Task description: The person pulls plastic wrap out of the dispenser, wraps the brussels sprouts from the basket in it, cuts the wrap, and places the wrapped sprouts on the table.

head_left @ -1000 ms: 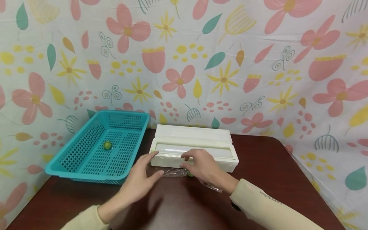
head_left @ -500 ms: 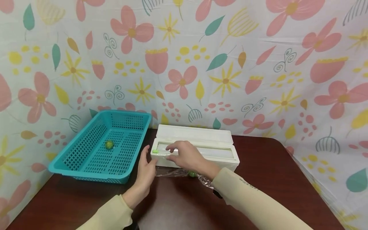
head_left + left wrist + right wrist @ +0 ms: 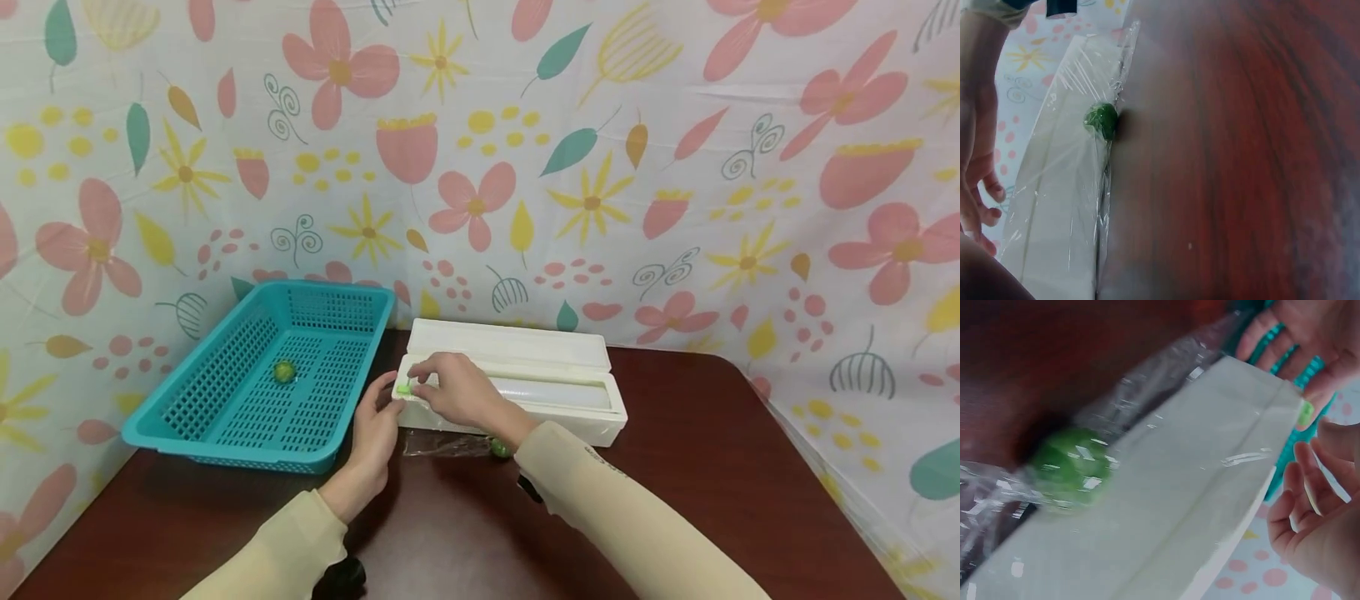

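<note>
A white cling film box [image 3: 517, 403] has its lid up and a roll of film [image 3: 555, 393] inside. A green slide cutter [image 3: 403, 389] sits at its left end. My right hand [image 3: 461, 392] is over that end, thumb and fingers loosely bent close to the cutter; in the right wrist view a small gap shows between them. My left hand [image 3: 377, 429] is upright at the box's left end, thumb at the front corner, fingers extended. Clear film [image 3: 1079, 75] drapes down the front over a round green vegetable [image 3: 1101, 120], partly hidden by my right wrist in the head view.
Left of the box stands a turquoise perforated basket [image 3: 225, 454] with one small green round vegetable [image 3: 284, 372] in it. The dark red-brown table [image 3: 675, 467] reaches back to a flowered cloth [image 3: 480, 125].
My right hand has moved left along the box to the green cutter. My left hand has shifted from reaching over the box's front to its left end. The film stays draped.
</note>
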The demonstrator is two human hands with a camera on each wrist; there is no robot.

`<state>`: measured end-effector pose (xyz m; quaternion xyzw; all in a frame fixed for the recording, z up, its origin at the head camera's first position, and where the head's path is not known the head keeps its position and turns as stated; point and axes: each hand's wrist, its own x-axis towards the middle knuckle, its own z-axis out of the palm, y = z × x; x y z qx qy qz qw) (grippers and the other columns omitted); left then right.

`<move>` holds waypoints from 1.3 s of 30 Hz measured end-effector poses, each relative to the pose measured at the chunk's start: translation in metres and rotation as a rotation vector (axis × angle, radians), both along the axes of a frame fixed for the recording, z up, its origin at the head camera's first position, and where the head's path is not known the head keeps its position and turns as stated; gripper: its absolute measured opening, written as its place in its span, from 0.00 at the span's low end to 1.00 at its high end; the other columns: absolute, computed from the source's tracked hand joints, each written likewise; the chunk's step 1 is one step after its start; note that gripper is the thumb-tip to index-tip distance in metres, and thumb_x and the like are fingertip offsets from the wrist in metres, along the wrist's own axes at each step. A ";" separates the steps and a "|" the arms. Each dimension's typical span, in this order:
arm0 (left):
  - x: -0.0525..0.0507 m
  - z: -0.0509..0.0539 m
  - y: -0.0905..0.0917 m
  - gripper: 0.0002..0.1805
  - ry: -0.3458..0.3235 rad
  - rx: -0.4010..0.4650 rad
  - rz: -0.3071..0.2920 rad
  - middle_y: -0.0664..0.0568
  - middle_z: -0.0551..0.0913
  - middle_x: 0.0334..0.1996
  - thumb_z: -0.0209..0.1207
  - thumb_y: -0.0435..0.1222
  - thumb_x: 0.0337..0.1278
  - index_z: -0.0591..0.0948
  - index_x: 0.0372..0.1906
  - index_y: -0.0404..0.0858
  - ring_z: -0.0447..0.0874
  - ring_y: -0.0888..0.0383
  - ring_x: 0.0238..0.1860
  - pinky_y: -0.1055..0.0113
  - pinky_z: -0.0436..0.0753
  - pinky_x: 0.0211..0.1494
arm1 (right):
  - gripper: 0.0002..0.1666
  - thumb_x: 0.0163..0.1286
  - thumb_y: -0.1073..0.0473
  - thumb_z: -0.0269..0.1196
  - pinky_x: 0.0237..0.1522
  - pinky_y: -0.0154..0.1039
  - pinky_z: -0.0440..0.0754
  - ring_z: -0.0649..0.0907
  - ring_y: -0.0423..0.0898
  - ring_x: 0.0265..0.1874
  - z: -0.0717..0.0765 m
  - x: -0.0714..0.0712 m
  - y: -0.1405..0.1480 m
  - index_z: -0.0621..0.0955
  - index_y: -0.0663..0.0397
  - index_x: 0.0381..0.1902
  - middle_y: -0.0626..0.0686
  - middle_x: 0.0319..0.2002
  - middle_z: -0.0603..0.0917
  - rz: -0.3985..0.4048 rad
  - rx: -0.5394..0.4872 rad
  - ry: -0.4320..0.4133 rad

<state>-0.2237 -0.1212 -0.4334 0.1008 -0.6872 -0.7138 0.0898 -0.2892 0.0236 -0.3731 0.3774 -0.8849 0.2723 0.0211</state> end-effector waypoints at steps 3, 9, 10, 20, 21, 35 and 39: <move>-0.001 0.000 -0.003 0.31 0.012 -0.019 -0.026 0.37 0.69 0.72 0.55 0.32 0.77 0.65 0.80 0.40 0.67 0.41 0.72 0.44 0.67 0.73 | 0.13 0.77 0.63 0.65 0.45 0.41 0.82 0.86 0.46 0.43 0.007 -0.006 -0.005 0.89 0.57 0.56 0.51 0.44 0.89 0.027 0.015 -0.011; -0.003 -0.003 -0.007 0.31 0.039 -0.087 -0.052 0.37 0.70 0.72 0.58 0.33 0.78 0.66 0.80 0.38 0.68 0.40 0.72 0.44 0.69 0.73 | 0.14 0.76 0.64 0.66 0.38 0.37 0.81 0.84 0.43 0.37 0.010 -0.013 -0.013 0.90 0.55 0.55 0.49 0.44 0.90 0.055 0.059 -0.070; -0.004 -0.003 -0.008 0.31 0.042 -0.091 -0.051 0.37 0.70 0.73 0.58 0.32 0.78 0.66 0.80 0.38 0.69 0.40 0.71 0.44 0.69 0.73 | 0.13 0.76 0.64 0.66 0.37 0.36 0.80 0.84 0.42 0.37 0.010 -0.013 -0.014 0.90 0.55 0.55 0.49 0.45 0.91 0.056 0.067 -0.079; -0.007 -0.009 0.000 0.28 0.068 -0.232 0.017 0.41 0.79 0.64 0.57 0.32 0.77 0.71 0.77 0.35 0.75 0.50 0.54 0.59 0.76 0.54 | 0.08 0.72 0.67 0.68 0.34 0.37 0.80 0.83 0.41 0.30 0.014 -0.014 -0.019 0.92 0.54 0.44 0.48 0.37 0.91 0.067 0.128 -0.048; -0.007 -0.010 0.000 0.28 0.070 -0.240 0.024 0.41 0.80 0.60 0.57 0.33 0.77 0.71 0.77 0.35 0.75 0.50 0.51 0.60 0.76 0.52 | 0.08 0.73 0.67 0.68 0.34 0.37 0.80 0.82 0.41 0.30 0.014 -0.014 -0.020 0.92 0.54 0.44 0.48 0.37 0.91 0.068 0.132 -0.049; -0.010 -0.007 -0.004 0.26 -0.010 -0.079 -0.035 0.39 0.73 0.71 0.56 0.34 0.77 0.74 0.75 0.37 0.73 0.43 0.66 0.45 0.70 0.70 | 0.06 0.72 0.66 0.70 0.38 0.36 0.82 0.83 0.41 0.32 0.012 -0.016 -0.022 0.92 0.56 0.41 0.49 0.38 0.91 0.064 0.123 -0.054; -0.008 -0.007 -0.005 0.26 -0.006 -0.110 -0.061 0.38 0.68 0.73 0.54 0.35 0.78 0.73 0.76 0.38 0.72 0.42 0.67 0.43 0.68 0.71 | 0.06 0.72 0.67 0.69 0.40 0.36 0.82 0.85 0.42 0.35 0.011 -0.016 -0.022 0.92 0.56 0.41 0.49 0.38 0.91 0.075 0.121 -0.037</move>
